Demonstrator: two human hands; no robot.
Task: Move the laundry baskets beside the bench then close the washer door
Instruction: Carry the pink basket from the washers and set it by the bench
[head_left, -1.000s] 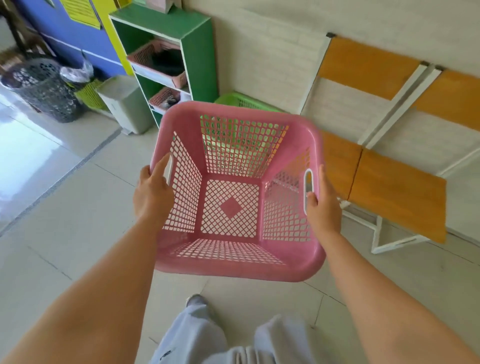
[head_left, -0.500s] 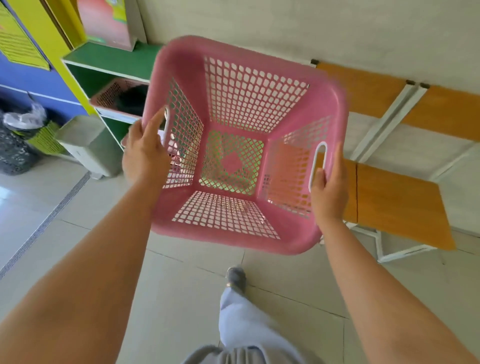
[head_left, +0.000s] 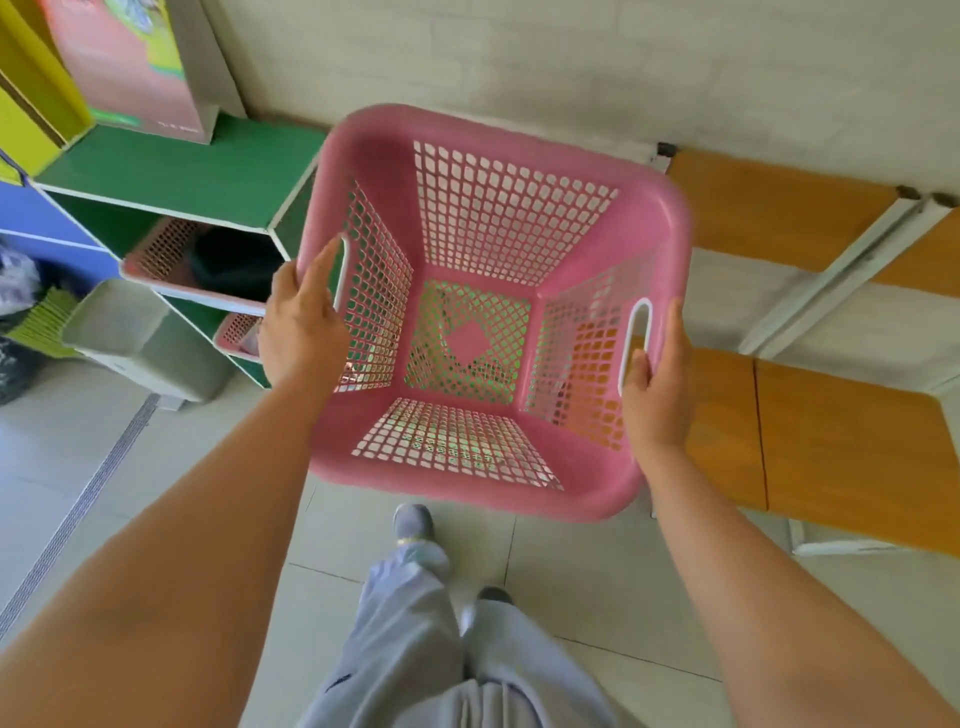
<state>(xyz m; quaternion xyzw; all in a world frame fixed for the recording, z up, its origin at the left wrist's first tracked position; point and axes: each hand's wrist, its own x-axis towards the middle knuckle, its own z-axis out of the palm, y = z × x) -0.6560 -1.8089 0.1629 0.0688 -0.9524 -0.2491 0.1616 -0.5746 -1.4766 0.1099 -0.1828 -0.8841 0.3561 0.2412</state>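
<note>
Pink laundry basket held aloft, empty; left hand and right hand each clasping side handle. Orange bench at right; green shelf at left.

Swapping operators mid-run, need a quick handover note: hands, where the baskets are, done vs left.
Left hand: gripping the pink basket at its left handle slot.
Right hand: gripping the right handle slot.
The basket is empty, in the air, held between the green shelf and the bench. A green basket shows through its mesh, below.
Done: pink basket carried to the bench area.
Left: set it down beside the bench, then close the washer door, which is out of view.
</note>
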